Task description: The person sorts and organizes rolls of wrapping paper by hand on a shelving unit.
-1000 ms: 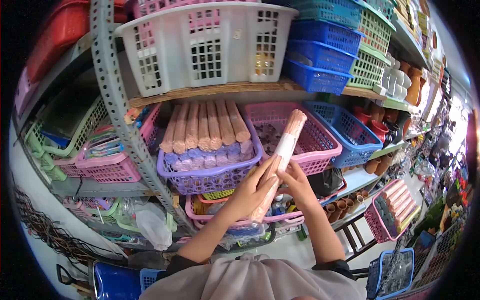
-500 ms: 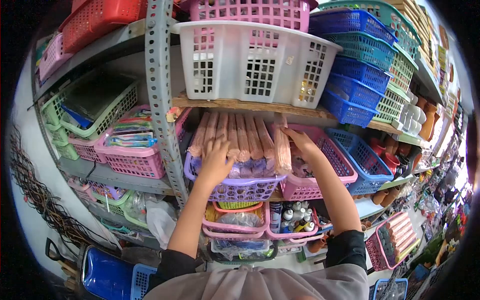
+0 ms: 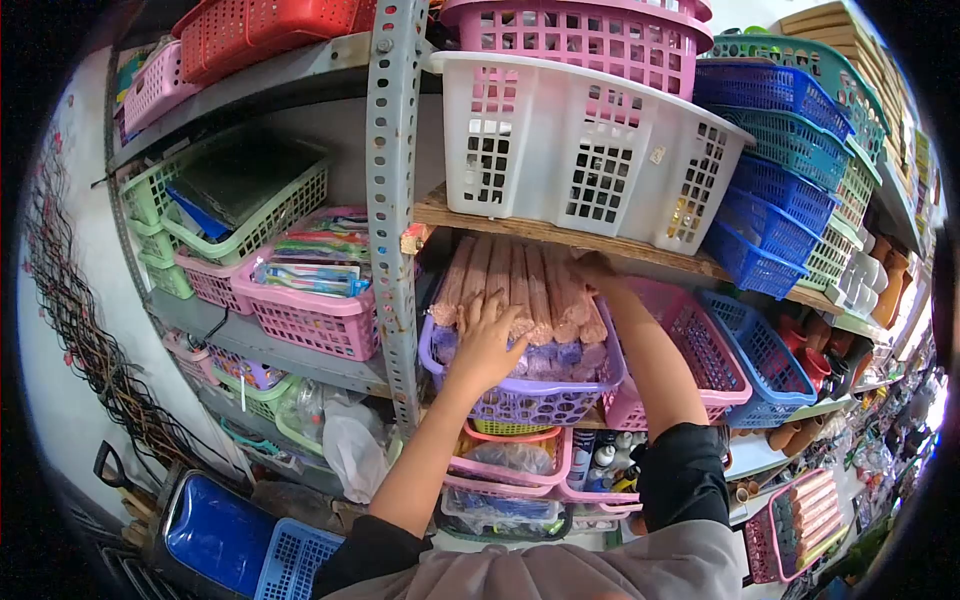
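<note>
Rolls (image 3: 535, 285), peach ones, at least six of them side by side, and they're right under the left hand (image 3: 486, 343)! Its fingers are spread and loose, clenched around nothing, laid across the near ends of the row. Over to the right hand (image 3: 602, 274), up at the far end of the rightmost rolls: deep in shade, fingertips hidden, so whether it grips one I can't tell. Two hands, one purple basket (image 3: 540, 402) beneath them both, holding that row on top, with lavender bundles (image 3: 552, 360) just below the left fingertips, their number partly covered.

Above both sets of fingers, one wooden shelf (image 3: 560, 236) bearing one white crate (image 3: 635, 140). Right of the right fingers, past the forearm, one pink basket (image 3: 690, 385), then one blue basket (image 3: 768, 375) beyond it. Left of the left fingers stands one metal post (image 3: 392, 190), and past that, one pink tray (image 3: 315, 325) of packets. Below the left fingers, well apart, hangs one white bag (image 3: 355, 450).
</note>
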`<state>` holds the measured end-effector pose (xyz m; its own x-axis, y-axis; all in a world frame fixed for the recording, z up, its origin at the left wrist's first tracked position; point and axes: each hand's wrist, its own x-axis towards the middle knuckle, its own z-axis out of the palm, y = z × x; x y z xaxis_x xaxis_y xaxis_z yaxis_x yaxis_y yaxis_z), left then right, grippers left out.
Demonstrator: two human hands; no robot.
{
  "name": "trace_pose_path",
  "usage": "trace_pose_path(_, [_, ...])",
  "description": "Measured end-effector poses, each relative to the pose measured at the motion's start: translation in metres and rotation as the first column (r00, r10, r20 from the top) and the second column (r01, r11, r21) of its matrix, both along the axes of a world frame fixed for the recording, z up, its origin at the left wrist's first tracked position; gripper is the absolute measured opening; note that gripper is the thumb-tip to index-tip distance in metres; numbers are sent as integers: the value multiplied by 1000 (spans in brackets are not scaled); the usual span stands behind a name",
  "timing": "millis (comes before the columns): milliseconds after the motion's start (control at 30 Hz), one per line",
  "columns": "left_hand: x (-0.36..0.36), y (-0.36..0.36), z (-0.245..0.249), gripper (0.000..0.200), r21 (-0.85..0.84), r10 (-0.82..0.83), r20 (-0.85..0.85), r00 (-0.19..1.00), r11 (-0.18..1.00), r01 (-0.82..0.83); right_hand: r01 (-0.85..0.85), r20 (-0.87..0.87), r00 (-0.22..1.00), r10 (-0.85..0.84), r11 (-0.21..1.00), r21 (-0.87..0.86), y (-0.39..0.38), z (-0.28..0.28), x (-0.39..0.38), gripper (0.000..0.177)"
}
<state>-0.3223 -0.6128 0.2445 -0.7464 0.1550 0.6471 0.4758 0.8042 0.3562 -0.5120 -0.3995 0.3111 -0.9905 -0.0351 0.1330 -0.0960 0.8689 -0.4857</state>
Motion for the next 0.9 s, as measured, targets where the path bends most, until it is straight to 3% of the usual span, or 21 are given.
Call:
trace_pose_path(67, [0, -1, 0, 47, -9, 13, 2, 1000, 1000, -13, 18, 1, 1000, -19, 983, 182, -2, -9, -13, 63])
trace_pose_path(100, [-1, -1, -1, 46, -3, 7, -20, 1000, 1000, -7, 17, 5, 1000, -18, 983, 181, -1, -17, -21, 63])
trace_pose_path(167, [0, -1, -1, 45, 2, -2, -35, 999, 1000, 2, 64, -263, 964, -26, 989, 134, 3, -33, -34, 56])
trace_pose_path(200, [-1, -1, -1, 45, 23, -12, -30, 999, 1000, 13, 67, -257, 966, -31, 989, 133, 4, -32, -31, 56])
trace_pose_path(267, [-1, 0, -1, 44, 43, -29, -26, 999, 999, 30, 93, -76, 993, -89, 995, 47, 5, -22, -27, 59])
trace_pose_path(400, [-1, 0, 0, 44, 31, -17, -16, 1000, 999, 17, 108, -93, 990, -108, 994, -4, 6, -20, -16, 54])
trace_pose_path(467, [-1, 0, 1, 44, 22, -21, -9, 1000, 1000, 21, -1, -229, 973, 1, 1000, 1, 12, -27, -23, 56])
trace_pose_path(600, [0, 0, 1, 44, 33, -22, -6, 1000, 999, 23, -86, -230, 970, 83, 996, -1, 0, -3, 11, 67])
trace_pose_path(900, [-1, 0, -1, 42, 52, -46, -48, 998, 997, 48, -62, -275, 948, 160, 941, 333, 0, -38, -36, 76])
